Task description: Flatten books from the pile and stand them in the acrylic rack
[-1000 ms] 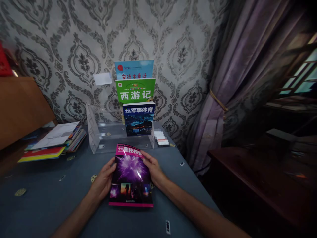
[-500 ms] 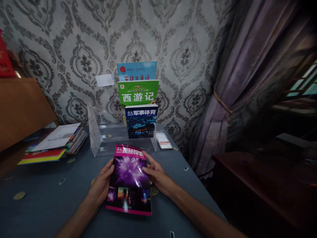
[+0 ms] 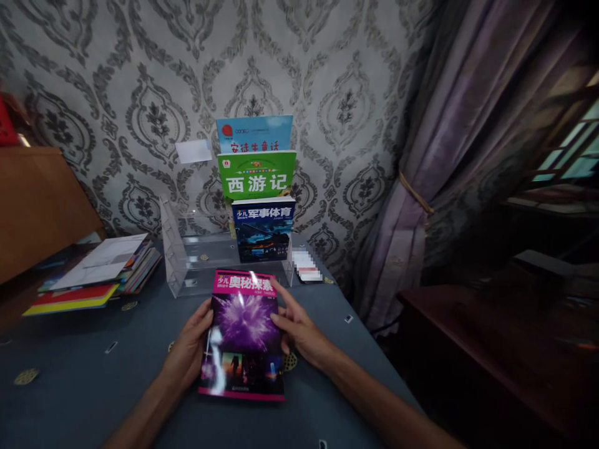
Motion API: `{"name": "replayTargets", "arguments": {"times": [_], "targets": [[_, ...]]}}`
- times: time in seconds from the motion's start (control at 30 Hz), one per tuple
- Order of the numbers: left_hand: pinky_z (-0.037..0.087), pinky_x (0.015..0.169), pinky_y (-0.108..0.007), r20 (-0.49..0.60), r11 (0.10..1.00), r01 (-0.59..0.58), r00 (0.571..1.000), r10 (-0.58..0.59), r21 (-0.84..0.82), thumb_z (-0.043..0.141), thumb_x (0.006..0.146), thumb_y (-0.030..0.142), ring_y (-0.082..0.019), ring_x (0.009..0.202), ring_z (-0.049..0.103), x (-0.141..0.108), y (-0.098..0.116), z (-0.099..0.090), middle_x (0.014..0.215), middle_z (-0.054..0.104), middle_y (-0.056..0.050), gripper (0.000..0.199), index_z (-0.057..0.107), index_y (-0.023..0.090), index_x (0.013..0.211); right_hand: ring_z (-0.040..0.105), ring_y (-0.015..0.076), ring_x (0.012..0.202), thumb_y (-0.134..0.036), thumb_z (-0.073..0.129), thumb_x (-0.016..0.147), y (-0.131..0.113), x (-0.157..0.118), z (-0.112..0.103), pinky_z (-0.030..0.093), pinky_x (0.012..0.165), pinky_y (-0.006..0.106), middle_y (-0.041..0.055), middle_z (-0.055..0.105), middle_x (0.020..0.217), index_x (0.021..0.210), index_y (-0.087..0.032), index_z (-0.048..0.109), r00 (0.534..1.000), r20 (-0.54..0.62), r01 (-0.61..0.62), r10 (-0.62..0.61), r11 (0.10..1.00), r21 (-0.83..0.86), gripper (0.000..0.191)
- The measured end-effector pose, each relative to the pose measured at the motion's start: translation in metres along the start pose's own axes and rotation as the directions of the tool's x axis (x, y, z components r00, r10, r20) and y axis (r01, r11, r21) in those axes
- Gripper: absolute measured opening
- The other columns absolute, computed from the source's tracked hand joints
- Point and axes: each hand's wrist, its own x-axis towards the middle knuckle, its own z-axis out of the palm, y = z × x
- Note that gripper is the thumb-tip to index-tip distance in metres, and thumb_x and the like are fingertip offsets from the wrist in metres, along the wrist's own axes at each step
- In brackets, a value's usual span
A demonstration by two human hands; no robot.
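Observation:
A purple and pink book (image 3: 243, 330) is held upright-facing, cover towards me, in front of a clear acrylic rack (image 3: 172, 255). My left hand (image 3: 189, 343) grips its left edge, thumb on the cover. On the right edge my right hand (image 3: 299, 327) holds it, thumb on the cover and fingers partly behind. Stacked in steps on the rack's right side stand a dark blue book (image 3: 262, 234), a green book (image 3: 257, 174) and a light blue book (image 3: 255, 130).
Papers and books lie piled (image 3: 100, 265) on the blue-grey table (image 3: 116, 399) at left, beside a brown wooden panel (image 3: 42, 206). A white card (image 3: 193, 151) rises behind the rack. Right of it lies a pixelated item (image 3: 306, 265). A curtain (image 3: 402, 231) and dark red furniture (image 3: 468, 330) are at right.
The view has shifted slightly, so the rack and table appear a little further left. The purple book's cover looks flatter and its glare has moved. Both hands keep their hold.

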Motion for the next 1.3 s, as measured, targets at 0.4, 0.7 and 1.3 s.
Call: {"name": "replayTargets", "arguments": {"times": [0.4, 0.7, 1.3], "targets": [[0.051, 0.082, -0.028, 0.395, 0.496, -0.598, 0.796, 0.459, 0.630, 0.054, 0.094, 0.047, -0.019, 0.092, 0.062, 0.003, 0.034, 0.029, 0.104, 0.068, -0.006, 0.032, 0.061, 0.019, 0.107, 0.064, 0.0251, 0.109, -0.035, 0.040, 0.103, -0.045, -0.015, 0.007, 0.054, 0.094, 0.044, 0.0137, 0.063, 0.129, 0.161, -0.024, 0.001, 0.850, 0.048, 0.411, -0.525, 0.604, -0.683, 0.072], [0.049, 0.086, -0.031, 0.360, 0.412, -0.552, 0.813, 0.457, 0.725, 0.043, 0.100, 0.043, -0.021, 0.101, 0.060, 0.010, -0.004, 0.003, 0.106, 0.062, -0.006, 0.029, 0.051, 0.020, 0.116, 0.066, 0.0187, 0.087, -0.029, 0.042, 0.102, -0.003, -0.022, 0.003, 0.051, 0.080, 0.031, 0.0046, 0.069, 0.098, 0.117, -0.021, 0.056, 0.894, 0.003, 0.287, -0.449, 0.567, -0.772, 0.022], [0.050, 0.064, -0.031, 0.489, -0.005, -0.556, 0.726, 0.483, 0.831, 0.048, 0.094, 0.043, -0.019, 0.071, 0.064, 0.009, -0.006, -0.009, 0.080, 0.062, -0.001, 0.020, 0.048, 0.023, 0.098, 0.067, 0.0180, 0.085, -0.030, 0.043, 0.101, 0.016, -0.025, 0.001, 0.050, 0.074, 0.028, 0.0044, 0.070, 0.098, 0.116, -0.022, 0.052, 0.902, -0.058, 0.208, -0.428, 0.547, -0.811, 0.019]]}}
